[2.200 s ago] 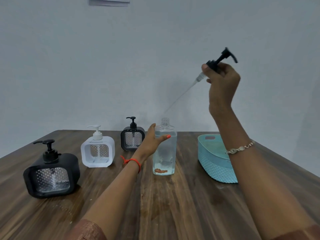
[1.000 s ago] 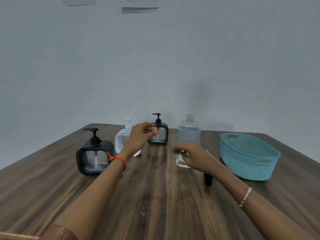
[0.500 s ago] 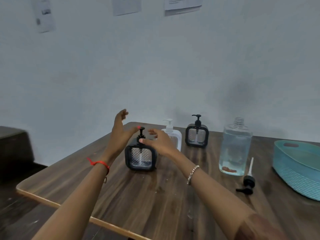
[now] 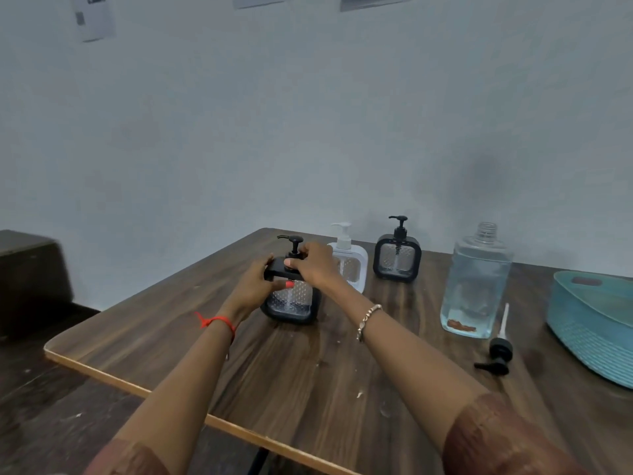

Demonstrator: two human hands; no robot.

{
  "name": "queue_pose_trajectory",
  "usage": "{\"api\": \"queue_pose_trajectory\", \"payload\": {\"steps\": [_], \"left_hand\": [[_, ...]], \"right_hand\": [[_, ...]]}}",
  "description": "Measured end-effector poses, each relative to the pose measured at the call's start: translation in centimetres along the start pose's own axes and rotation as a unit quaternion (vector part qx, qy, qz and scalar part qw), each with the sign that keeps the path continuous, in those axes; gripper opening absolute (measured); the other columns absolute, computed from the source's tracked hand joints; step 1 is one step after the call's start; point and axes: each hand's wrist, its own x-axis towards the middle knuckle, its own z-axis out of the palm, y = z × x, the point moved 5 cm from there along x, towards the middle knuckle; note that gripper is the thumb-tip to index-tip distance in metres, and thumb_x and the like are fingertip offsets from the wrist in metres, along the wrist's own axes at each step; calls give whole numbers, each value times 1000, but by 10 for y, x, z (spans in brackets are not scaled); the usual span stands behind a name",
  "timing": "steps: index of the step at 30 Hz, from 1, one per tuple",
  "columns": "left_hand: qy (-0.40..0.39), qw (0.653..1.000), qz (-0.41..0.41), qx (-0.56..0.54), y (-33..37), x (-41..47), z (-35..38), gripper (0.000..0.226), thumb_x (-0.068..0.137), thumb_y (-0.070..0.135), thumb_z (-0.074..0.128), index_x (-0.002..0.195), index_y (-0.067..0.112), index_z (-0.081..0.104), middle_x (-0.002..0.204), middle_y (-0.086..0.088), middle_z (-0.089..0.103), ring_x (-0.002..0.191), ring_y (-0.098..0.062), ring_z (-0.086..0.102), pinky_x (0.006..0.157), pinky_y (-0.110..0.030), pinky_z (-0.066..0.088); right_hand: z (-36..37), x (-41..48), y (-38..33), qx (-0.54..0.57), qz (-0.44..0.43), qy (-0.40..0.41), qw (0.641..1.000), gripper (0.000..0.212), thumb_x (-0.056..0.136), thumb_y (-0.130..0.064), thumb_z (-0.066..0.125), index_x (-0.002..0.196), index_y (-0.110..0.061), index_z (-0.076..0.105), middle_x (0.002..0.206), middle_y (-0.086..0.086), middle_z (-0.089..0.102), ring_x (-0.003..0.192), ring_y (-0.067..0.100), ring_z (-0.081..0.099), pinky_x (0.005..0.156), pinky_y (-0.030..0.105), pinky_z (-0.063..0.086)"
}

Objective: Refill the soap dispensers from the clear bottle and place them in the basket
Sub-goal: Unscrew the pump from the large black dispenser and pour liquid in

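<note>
A black square soap dispenser [image 4: 293, 305] stands near the table's left side. My left hand [image 4: 255, 286] grips its left upper corner and body. My right hand [image 4: 313, 264] is closed around the base of its black pump [image 4: 294, 242]. Behind it stand a white dispenser [image 4: 352, 260] and a second black dispenser [image 4: 397, 258]. The clear bottle [image 4: 474, 286], uncapped and holding clear liquid, stands to the right. Its black pump cap [image 4: 498, 354] lies on the table in front of it. The teal basket [image 4: 592, 327] sits at the far right, partly cut off.
The wooden table [image 4: 308, 382] has its front-left edge close to my arms, with dark floor beyond. A dark bench or cabinet [image 4: 30, 279] stands at the left against the pale wall. Papers hang on the wall above.
Both hands have closed onto the near black dispenser: the left on its body, the right on the pump collar. Earlier the right hand laid the bottle's pump cap on the table.
</note>
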Motion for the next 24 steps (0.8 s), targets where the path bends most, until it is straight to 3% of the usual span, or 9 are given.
{"api": "queue_pose_trajectory", "payload": {"steps": [4,7,9,10,14,16,20,22,24], "left_hand": [[-43,997,36,-45,17,2,18,38,81,-2,64,111,16,48,98,0,58,86,-9,57,67,-11,48],[-70,993,65,-64,34,7,41,36,79,1,67,106,19,52,101,0,59,90,-13,58,75,-20,47],[-96,989,78,-76,46,8,60,34,78,5,70,105,21,57,107,-4,61,95,-16,59,82,-29,50],[-113,987,81,-86,52,8,70,33,79,6,70,106,20,58,109,-6,62,96,-18,60,84,-32,51],[-172,972,83,-133,69,8,108,32,80,0,66,100,23,59,98,0,64,88,-14,62,77,-24,55],[-186,969,78,-146,73,7,121,33,79,-2,66,98,25,59,95,3,63,88,-12,61,79,-25,56],[-185,971,73,-136,73,8,133,33,75,-1,71,95,23,61,96,-2,65,91,-17,62,86,-35,54],[-166,974,76,-132,72,9,134,33,71,2,75,95,20,63,97,-5,67,91,-20,63,85,-33,54],[-143,977,79,-137,72,11,134,33,67,3,78,93,18,64,96,-6,68,90,-19,64,79,-24,54]], "right_hand": [[-36,-4,6,-10,-23,-20,999,16,82,-22,66,82,-6,64,84,6,62,87,26,58,89,42,43],[-78,-17,7,-2,-55,-49,997,13,82,-16,66,86,-3,66,74,2,59,69,16,55,63,23,42],[-105,-25,14,0,-67,-53,996,12,81,-14,68,87,-3,68,72,3,61,62,12,54,56,14,42],[-117,-27,19,7,-71,-53,996,13,79,-15,69,86,-4,70,73,6,64,62,12,56,59,14,43],[-155,-40,42,54,-60,-45,996,13,73,-18,75,85,-13,73,83,11,71,77,22,66,82,39,51],[-166,-48,49,89,-62,-44,993,14,74,-7,73,88,-7,72,82,12,70,76,22,65,82,36,52],[-175,-59,63,115,-51,-32,992,22,76,-4,71,97,1,70,91,21,70,76,16,65,81,26,52],[-176,-60,68,103,-35,-27,994,23,78,-6,70,99,1,69,86,11,69,69,5,61,70,10,49],[-174,-61,69,84,-23,2,996,24,76,-16,74,95,-2,70,75,1,65,62,3,56,62,10,45]]}}
